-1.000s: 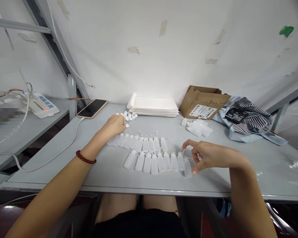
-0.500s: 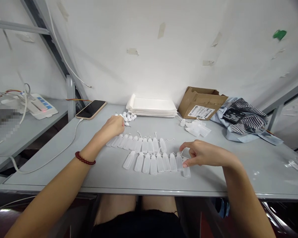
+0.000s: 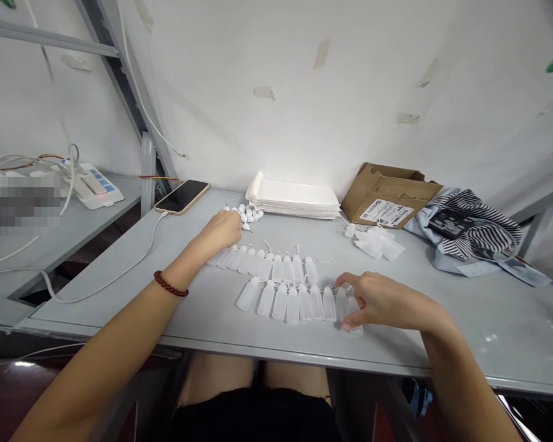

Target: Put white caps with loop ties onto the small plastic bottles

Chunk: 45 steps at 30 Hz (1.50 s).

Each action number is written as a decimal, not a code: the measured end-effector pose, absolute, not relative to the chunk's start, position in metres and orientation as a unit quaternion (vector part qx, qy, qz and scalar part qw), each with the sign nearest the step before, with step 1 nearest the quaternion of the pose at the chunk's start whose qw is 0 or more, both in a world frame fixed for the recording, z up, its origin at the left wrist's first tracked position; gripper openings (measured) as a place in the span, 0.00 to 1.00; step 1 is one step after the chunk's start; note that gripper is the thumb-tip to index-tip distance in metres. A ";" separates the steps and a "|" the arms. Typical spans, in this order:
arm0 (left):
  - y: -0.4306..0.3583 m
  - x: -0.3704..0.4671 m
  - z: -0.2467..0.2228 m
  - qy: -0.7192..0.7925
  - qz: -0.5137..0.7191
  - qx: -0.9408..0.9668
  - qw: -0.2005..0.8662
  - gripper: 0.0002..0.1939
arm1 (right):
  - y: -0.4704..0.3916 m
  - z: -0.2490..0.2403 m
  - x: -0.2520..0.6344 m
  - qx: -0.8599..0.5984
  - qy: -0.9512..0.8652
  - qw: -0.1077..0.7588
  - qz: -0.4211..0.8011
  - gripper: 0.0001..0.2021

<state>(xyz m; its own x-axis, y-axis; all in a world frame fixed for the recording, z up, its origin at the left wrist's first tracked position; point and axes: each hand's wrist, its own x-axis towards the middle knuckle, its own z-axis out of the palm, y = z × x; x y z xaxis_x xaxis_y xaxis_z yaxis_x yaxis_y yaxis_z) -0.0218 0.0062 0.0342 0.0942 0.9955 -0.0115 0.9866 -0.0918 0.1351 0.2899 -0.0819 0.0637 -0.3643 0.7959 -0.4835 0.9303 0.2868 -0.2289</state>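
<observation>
My left hand [image 3: 220, 231] rests by a pile of small white pointed caps [image 3: 250, 215]. Its fingers are curled closed with the tips hidden, so what they hold, if anything, does not show. Just in front of that wrist starts the back row of translucent plastic squeeze bottles [image 3: 277, 269]. A second row of bottles [image 3: 292, 306] lies nearer the table edge, several with thin white strings at their necks. Over the right end of this front row is my right hand [image 3: 387, 299], thumb and index finger apart around the end bottles, partly covering them.
A stack of white envelopes or sheets [image 3: 297, 195] lies against the wall. Beside it stands an open cardboard box [image 3: 391, 190], with more translucent bottles [image 3: 378, 241] in front. Striped cloth [image 3: 488, 221] lies at right. A phone [image 3: 183, 197] with a charging cable is at left.
The whole view has shifted, so the table's things appear farther right. My left hand stays by the caps. My right hand remains at the end of the front row, its thumb slightly lower.
</observation>
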 end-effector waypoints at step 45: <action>-0.004 -0.014 0.045 0.679 0.060 0.726 0.093 0.11 | -0.083 0.059 0.293 0.549 0.819 0.073 -0.151 0.25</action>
<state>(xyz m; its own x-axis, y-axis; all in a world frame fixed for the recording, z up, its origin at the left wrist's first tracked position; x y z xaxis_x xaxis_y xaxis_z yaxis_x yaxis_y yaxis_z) -0.0136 -0.0038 0.0448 0.0713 0.9967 -0.0381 0.9743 -0.0615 0.2166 0.2930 -0.0826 0.0586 -0.3857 0.8775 -0.2852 0.9215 0.3507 -0.1671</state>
